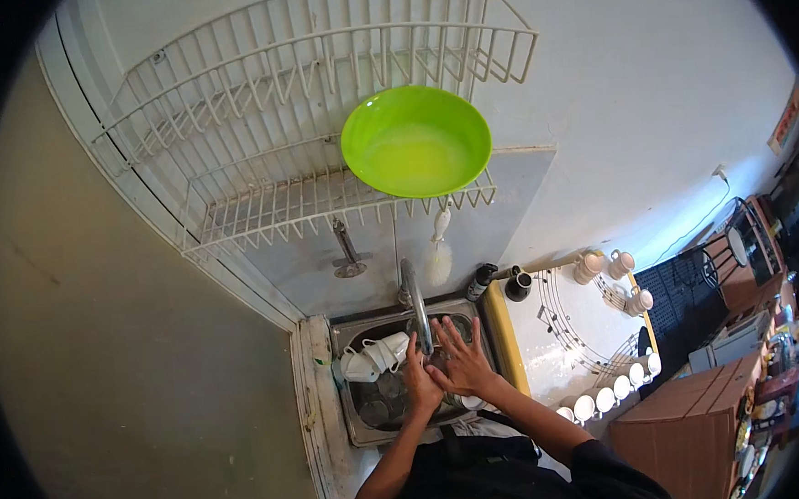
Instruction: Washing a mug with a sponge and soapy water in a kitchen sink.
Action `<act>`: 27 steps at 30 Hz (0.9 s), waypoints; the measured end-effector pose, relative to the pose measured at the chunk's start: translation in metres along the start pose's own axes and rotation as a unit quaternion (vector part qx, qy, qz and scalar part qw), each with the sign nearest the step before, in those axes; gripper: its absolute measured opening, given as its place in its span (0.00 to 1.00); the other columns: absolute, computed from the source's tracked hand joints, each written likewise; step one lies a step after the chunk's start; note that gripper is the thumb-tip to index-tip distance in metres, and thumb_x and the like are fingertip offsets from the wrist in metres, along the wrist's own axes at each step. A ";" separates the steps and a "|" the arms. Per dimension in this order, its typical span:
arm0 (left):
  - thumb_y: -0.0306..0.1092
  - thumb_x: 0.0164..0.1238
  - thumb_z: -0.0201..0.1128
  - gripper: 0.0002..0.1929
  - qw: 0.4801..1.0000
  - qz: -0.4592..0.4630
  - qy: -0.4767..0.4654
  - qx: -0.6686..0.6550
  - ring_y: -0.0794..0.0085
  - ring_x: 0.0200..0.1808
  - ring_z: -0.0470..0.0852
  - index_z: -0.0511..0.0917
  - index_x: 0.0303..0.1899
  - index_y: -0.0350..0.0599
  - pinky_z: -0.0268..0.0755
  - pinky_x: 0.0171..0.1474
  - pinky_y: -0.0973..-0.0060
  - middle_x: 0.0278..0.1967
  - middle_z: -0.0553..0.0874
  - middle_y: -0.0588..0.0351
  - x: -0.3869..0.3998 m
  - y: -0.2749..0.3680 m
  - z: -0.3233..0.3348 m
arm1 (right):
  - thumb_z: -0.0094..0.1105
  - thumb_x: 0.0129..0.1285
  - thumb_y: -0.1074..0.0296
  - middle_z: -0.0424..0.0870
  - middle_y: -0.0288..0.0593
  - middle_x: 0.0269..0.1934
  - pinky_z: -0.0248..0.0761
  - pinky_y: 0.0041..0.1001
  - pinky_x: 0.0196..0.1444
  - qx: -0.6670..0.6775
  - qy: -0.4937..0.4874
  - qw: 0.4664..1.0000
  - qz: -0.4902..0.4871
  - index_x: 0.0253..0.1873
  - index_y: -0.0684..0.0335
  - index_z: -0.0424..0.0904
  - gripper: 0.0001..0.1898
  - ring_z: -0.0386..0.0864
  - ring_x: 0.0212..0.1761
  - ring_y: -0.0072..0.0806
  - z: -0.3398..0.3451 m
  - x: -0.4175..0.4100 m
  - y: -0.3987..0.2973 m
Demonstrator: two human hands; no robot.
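Observation:
My right hand (465, 363) is held over the sink, palm down, with its fingers spread and nothing in it. Its thumb side touches my left hand (421, 387), which is also free of any object and has a finger stretched upward. Both hands are just below the curved metal faucet (416, 303). Whether water runs cannot be made out. In the stainless steel sink (366, 438), several white cups (378, 357) lie tipped on the left. Clear glasses (375, 410) sit lower in the basin, partly hidden by my hands.
A white wire dish rack (261, 224) on the wall holds a lime-green bowl (417, 142) above the faucet. A white brush (440, 257) hangs beneath it. Right of the sink, a black pump bottle (482, 281) stands beside a music-note-patterned counter (543, 350) edged with several upturned mugs (584, 406).

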State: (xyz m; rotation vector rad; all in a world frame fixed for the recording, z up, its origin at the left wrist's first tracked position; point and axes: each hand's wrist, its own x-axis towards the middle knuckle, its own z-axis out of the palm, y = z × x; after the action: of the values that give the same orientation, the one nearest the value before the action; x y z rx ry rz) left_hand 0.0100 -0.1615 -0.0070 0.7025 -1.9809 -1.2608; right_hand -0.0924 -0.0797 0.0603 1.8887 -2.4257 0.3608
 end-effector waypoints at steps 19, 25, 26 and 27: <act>0.20 0.54 0.67 0.48 0.998 -0.027 -0.025 -0.048 0.47 0.51 0.83 0.50 0.76 0.45 0.76 0.50 0.59 0.52 0.81 0.34 -0.007 -0.006 0.000 | 0.40 0.72 0.35 0.39 0.48 0.81 0.24 0.62 0.75 0.101 -0.040 0.994 0.035 0.46 0.67 0.88 0.36 0.33 0.83 0.45 0.055 -0.022 0.014; 0.22 0.53 0.69 0.49 1.000 0.000 -0.002 -0.016 0.50 0.43 0.84 0.50 0.76 0.47 0.75 0.46 0.60 0.40 0.84 0.40 -0.009 -0.011 0.002 | 0.39 0.72 0.35 0.40 0.50 0.81 0.27 0.60 0.76 0.144 -0.067 0.986 0.051 0.46 0.69 0.87 0.38 0.33 0.83 0.47 0.057 -0.025 0.010; 0.22 0.53 0.69 0.49 1.000 0.001 -0.003 -0.017 0.50 0.43 0.84 0.50 0.76 0.47 0.75 0.46 0.60 0.40 0.84 0.40 -0.008 -0.009 0.002 | 0.38 0.72 0.34 0.40 0.51 0.81 0.27 0.60 0.76 0.146 -0.027 0.988 0.046 0.46 0.69 0.87 0.38 0.32 0.83 0.47 0.061 -0.027 0.012; 0.21 0.54 0.68 0.47 0.999 -0.025 -0.029 -0.030 0.53 0.49 0.84 0.50 0.75 0.43 0.74 0.52 0.61 0.47 0.84 0.42 -0.007 -0.003 0.000 | 0.38 0.72 0.34 0.40 0.51 0.81 0.27 0.60 0.76 0.147 -0.028 0.988 0.049 0.46 0.69 0.87 0.38 0.32 0.83 0.47 0.059 -0.028 0.012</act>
State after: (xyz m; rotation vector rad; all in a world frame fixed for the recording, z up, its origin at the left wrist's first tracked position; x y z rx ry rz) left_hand 0.0150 -0.1577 -0.0118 0.6975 -1.9745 -1.3788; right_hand -0.0904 -0.0631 -0.0035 1.9095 -2.6334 0.7174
